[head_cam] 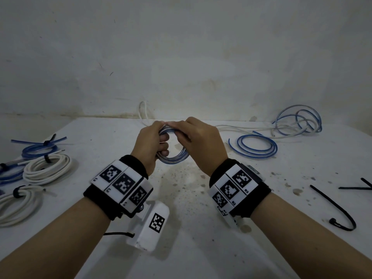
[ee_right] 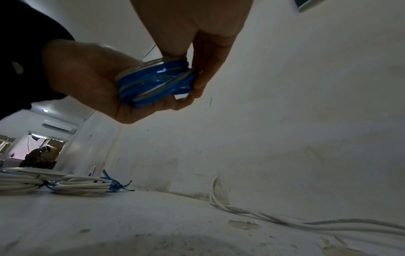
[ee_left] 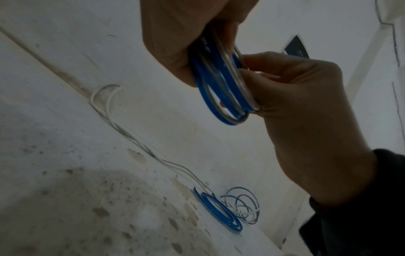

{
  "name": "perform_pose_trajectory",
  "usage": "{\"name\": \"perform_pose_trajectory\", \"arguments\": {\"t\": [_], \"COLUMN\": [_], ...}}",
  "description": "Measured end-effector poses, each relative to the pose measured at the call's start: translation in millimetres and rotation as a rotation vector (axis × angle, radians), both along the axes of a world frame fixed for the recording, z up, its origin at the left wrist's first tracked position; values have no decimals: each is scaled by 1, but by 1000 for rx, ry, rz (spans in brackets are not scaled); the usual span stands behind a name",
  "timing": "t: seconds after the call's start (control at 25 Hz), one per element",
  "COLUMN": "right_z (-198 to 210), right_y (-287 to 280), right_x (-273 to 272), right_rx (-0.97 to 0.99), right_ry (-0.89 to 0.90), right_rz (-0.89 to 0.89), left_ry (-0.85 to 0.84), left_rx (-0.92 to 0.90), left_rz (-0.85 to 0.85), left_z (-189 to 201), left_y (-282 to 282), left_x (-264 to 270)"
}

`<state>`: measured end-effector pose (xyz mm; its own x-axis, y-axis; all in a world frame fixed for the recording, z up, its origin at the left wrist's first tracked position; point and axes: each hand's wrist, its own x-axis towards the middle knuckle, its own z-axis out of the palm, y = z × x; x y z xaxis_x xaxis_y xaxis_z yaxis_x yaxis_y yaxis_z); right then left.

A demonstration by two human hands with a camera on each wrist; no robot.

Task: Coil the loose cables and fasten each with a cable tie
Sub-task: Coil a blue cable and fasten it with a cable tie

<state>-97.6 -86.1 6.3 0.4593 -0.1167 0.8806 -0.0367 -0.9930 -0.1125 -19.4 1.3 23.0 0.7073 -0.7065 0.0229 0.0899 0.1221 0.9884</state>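
A small blue coil (head_cam: 175, 156) with a few clear-grey turns mixed in is held up above the table (head_cam: 191, 198), between both hands. It's wound tight, several loops stacked, no tie seen on it. The left hand (head_cam: 150, 146) is curled through the ring, fingers wrapped round the strands; the right hand (head_cam: 198, 137) is pinched on the far top edge. Four tied coils, white (head_cam: 47, 170) and blue (head_cam: 38, 152), are parked on the left. A loose blue cable (head_cam: 256, 147) and a tangle (head_cam: 298, 122) are left on the right, with black ties (head_cam: 334, 208) nearby.
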Motion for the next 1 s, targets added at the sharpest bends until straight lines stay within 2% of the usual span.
{"name": "perform_pose_trajectory", "arguments": {"t": [0.28,0.44,0.52,0.64,0.68,0.72,0.76,0.84,0.88,0.96,1.0], "right_z": [-1,4,12,29,35,38,37,21,7,-18,-28], "right_y": [-18,-28,-30,-45,-55,-68,-85,-117,-131,-143,-145], "right_x": [-16,-35,-53,-94,-110,-126,-146,-187,-207,-236,-248], "right_rx": [-57,12,145,540,639,697,702,580,474,296,299], "right_ry": [-59,-22,74,317,380,479,653,1096,1246,1373,1379], "right_rz": [-21,-33,1,97,67,-20,-172,-576,-757,-946,-955], "left_ry": [83,40,-28,-135,-134,-133,-137,-195,-237,-283,-280], "left_rx": [8,19,-7,-62,-82,-95,-100,-103,-108,-126,-137], "left_rz": [-212,-232,-180,-139,-147,-162,-185,-222,-240,-271,-281], "left_z": [-1,6,7,1,-1,-1,-1,2,4,7,7], "left_y": [-6,-23,-35,-52,-57,-60,-65,-76,-81,-90,-93], "left_x": [-9,-21,-31,-47,-53,-57,-64,-80,-90,-108,-116]}}
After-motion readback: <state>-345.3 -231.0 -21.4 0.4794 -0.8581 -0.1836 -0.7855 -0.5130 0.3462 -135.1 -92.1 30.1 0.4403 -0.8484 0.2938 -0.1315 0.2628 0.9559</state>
